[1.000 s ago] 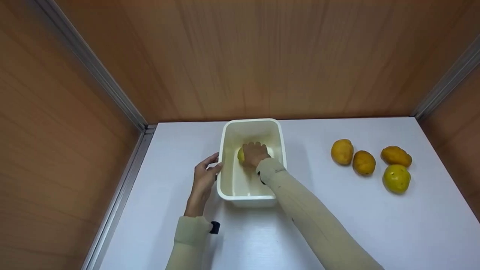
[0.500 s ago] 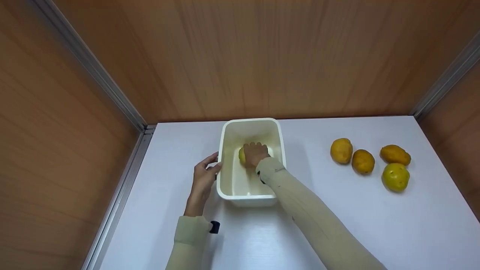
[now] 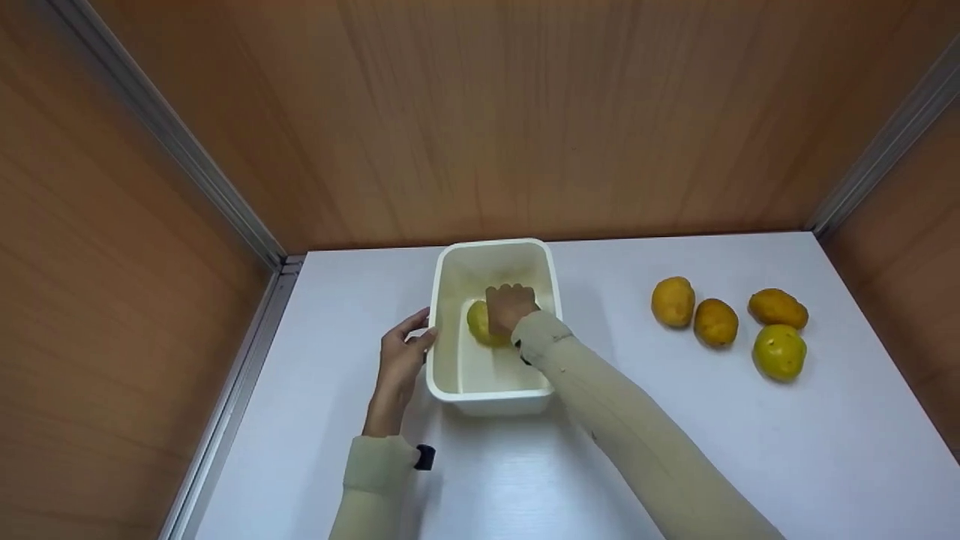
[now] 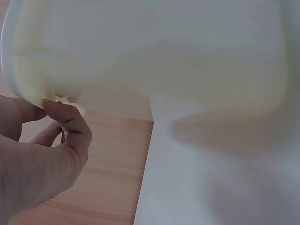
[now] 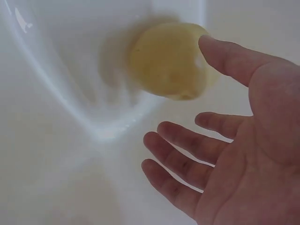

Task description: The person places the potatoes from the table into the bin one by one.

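Observation:
A cream plastic tub (image 3: 495,395) stands on the table. My left hand (image 3: 401,356) holds its left rim; in the left wrist view the thumb (image 4: 77,131) lies against the wall and fingertips show faintly through it. My right hand (image 3: 511,306) is inside the tub. A round yellow-green fruit (image 3: 478,322), its exact kind unclear, lies on the tub's floor, partly hidden by that hand in the head view. In the right wrist view the fingers are spread, and the fruit (image 5: 166,61) sits just beside the thumb tip, not enclosed by the hand.
On the right of the white table (image 3: 660,450) lie several loose pieces of produce: yellow-brown, potato-like ones (image 3: 716,322) and a rounder yellow-green one (image 3: 780,352). Wood-look panels (image 3: 480,120) wall in the back and both sides.
My right fingers have come away from the fruit, and more of it shows on the tub's floor. The head view has shifted slightly; the left hand stays at the rim.

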The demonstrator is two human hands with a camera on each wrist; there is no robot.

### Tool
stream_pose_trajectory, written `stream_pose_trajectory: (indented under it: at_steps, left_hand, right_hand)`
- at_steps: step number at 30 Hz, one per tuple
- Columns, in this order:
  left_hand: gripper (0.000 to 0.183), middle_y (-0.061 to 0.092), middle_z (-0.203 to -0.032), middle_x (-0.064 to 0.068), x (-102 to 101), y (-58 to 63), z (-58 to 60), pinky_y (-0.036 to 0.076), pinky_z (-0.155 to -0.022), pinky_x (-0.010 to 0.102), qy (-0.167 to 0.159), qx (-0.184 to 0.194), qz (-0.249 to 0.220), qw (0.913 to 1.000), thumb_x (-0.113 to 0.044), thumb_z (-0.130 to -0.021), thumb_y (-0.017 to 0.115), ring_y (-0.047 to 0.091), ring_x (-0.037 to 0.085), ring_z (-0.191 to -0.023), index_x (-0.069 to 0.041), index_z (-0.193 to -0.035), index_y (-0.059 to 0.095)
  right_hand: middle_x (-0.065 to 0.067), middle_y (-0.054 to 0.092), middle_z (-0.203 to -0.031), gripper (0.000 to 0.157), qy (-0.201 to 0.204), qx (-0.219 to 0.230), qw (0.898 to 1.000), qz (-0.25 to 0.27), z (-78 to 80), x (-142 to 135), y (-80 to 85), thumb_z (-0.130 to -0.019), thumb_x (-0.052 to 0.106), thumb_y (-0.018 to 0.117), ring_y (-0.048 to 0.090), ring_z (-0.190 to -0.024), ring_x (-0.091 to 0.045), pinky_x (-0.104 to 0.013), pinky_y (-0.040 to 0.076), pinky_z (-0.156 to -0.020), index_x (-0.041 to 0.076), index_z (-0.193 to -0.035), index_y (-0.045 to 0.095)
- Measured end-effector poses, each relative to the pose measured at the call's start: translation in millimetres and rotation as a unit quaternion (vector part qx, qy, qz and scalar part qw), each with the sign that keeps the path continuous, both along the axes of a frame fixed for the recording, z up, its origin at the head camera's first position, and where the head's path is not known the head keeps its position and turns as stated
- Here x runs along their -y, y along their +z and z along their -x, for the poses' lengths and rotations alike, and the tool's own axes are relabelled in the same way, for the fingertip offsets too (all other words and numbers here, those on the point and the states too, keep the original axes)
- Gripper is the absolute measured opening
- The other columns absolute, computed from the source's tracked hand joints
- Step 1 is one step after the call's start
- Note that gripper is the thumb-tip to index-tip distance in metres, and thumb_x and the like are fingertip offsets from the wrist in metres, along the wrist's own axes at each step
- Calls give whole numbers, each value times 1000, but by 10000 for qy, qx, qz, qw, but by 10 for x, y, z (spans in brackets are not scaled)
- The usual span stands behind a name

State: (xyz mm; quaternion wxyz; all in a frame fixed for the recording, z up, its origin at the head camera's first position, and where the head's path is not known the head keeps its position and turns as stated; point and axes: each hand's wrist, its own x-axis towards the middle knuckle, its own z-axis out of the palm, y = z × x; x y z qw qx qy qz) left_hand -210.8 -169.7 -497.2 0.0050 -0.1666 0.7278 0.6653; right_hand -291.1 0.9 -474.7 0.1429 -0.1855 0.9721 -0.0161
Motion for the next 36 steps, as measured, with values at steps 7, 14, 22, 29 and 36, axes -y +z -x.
stream_pose_trajectory:
  at_steps: [7, 14, 22, 29, 36]
  left_hand:
    - [37, 54, -114, 8, 12, -2, -3, 53, -75, 31, -38, -37, -46, 10000, -9, -88, 60, 57, 25, -92, -10, -125, 57]
    - [37, 53, -114, 7, 33, 6, 2, 53, -77, 31, -73, -35, -57, 10000, -11, -88, 60, 57, 23, -91, -11, -125, 57]
    - [39, 51, -115, 8, 19, 5, 13, 51, -83, 38, -89, 98, -136, 9998, -10, -88, 59, 56, 32, -101, -9, -128, 54]
    - [39, 52, -119, 12, 8, 2, 25, 51, -83, 38, -81, 44, -160, 9998, -8, -88, 59, 56, 31, -99, -10, -127, 55]
    - [39, 52, -117, 9, -9, -5, 40, 52, -77, 31, -106, 83, -175, 9998, -9, -89, 58, 57, 23, -93, -10, -127, 55]
  right_hand:
    - [-11, 55, -109, 45, 203, 59, 9998, -6, 1, 13, 291, -82, 29, 61, 50, -98, -29, -43, 42, -82, 9, -121, 52]
    - [-10, 54, -115, 54, 284, -193, 9993, 158, -17, -95, 462, -82, 34, 65, 50, -102, -29, -45, 43, -82, 10, -128, 49]
    - [-11, 52, -122, 68, 10, -355, 9971, 676, 31, -462, 508, -81, 37, 68, 49, -108, -31, -47, 44, -84, 12, -138, 41]
    - [-12, 52, -123, 68, -274, -582, 9891, 1323, 17, -842, 544, -80, 32, 71, 50, -106, -29, -47, 46, -83, 11, -137, 43]
    - [-9, 54, -123, 62, -491, -783, 9797, 1777, -27, -1173, 464, -78, 28, 74, 48, -103, -27, -50, 44, -86, 16, -133, 49]
